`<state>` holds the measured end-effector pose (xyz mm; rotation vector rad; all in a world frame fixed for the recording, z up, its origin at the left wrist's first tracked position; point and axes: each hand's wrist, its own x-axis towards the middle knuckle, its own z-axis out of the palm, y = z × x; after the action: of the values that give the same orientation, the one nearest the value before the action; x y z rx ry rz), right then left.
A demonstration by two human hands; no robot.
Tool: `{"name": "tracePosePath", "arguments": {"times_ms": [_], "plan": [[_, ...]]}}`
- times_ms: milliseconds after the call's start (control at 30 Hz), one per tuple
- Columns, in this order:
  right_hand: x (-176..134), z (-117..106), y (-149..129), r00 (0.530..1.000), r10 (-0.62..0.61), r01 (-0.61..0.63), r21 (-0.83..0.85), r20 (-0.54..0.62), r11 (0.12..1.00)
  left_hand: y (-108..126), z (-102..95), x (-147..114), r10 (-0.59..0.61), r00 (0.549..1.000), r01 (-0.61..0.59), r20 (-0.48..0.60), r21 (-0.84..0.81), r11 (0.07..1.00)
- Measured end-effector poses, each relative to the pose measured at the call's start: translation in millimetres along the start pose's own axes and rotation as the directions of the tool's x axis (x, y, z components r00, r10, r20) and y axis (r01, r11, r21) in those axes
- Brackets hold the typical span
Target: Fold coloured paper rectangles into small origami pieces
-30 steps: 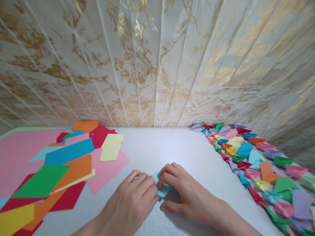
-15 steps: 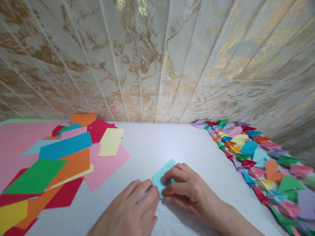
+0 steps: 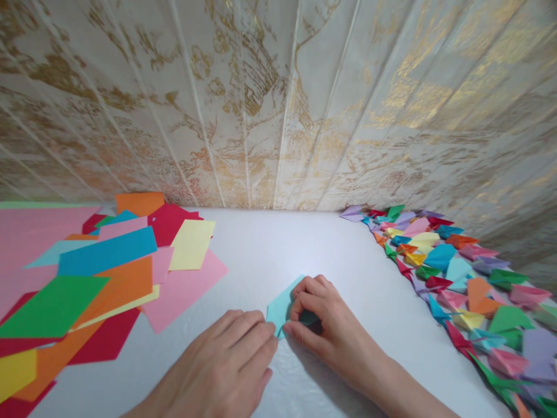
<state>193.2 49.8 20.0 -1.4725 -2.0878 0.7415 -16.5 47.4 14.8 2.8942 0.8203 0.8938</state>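
A small folded piece of light blue paper [image 3: 281, 306] rests on the white table, in front of me and between my hands. My right hand [image 3: 324, 316] is closed on its right side, with thumb and bent forefinger pinching near the lower corner. Part of the paper is hidden behind those fingers. My left hand [image 3: 237, 354] lies palm down with its fingers stretched out side by side. Its fingertips touch the lower left corner of the paper, and the thumb sits lower, apart from the fingers.
On the left, loose coloured sheets overlap, among them a green sheet [image 3: 54, 306], a blue strip [image 3: 108, 251] and a pale yellow sheet [image 3: 192, 244]. Rows of folded paper pieces [image 3: 439, 255] line the right side. A gold-patterned pleated curtain [image 3: 270, 116] hangs behind the white table [image 3: 261, 238].
The view has shifted slightly. My right thumb and forefinger have drawn into a tighter pinch at the paper's lower corner. My left hand stays beside the paper.
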Motion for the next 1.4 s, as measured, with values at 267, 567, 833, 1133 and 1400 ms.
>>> {"name": "tracePosePath", "arguments": {"times_ms": [267, 567, 833, 1133, 1400], "plan": [[-1.4, -6.3, 1.3, 1.000, 0.021, -0.022, 0.040, 0.023, 0.999, -5.3, 4.7, 1.5, 0.035, 0.999, -0.035, 0.020, 0.003, 0.999], [-2.1, -12.4, -0.3, 0.999, 0.037, -0.037, -0.018, 0.016, 0.999, -5.1, 3.3, 4.1, 0.023, 0.998, -0.021, 0.051, -0.032, 0.999], [-0.9, -12.3, -1.0, 0.999, 0.042, -0.041, -0.027, 0.011, 0.999, -2.8, 1.4, -0.9, 0.026, 0.997, -0.025, 0.066, -0.012, 1.000], [-0.6, -12.5, 1.6, 0.999, 0.047, -0.046, -0.018, 0.017, 0.999, -2.6, 0.7, 0.2, 0.006, 0.994, -0.003, 0.111, -0.023, 1.000], [0.2, -12.5, -0.5, 0.998, 0.058, -0.058, -0.016, 0.023, 0.998, -2.1, -0.4, 1.3, 0.004, 0.994, -0.003, 0.106, -0.012, 1.000]]}}
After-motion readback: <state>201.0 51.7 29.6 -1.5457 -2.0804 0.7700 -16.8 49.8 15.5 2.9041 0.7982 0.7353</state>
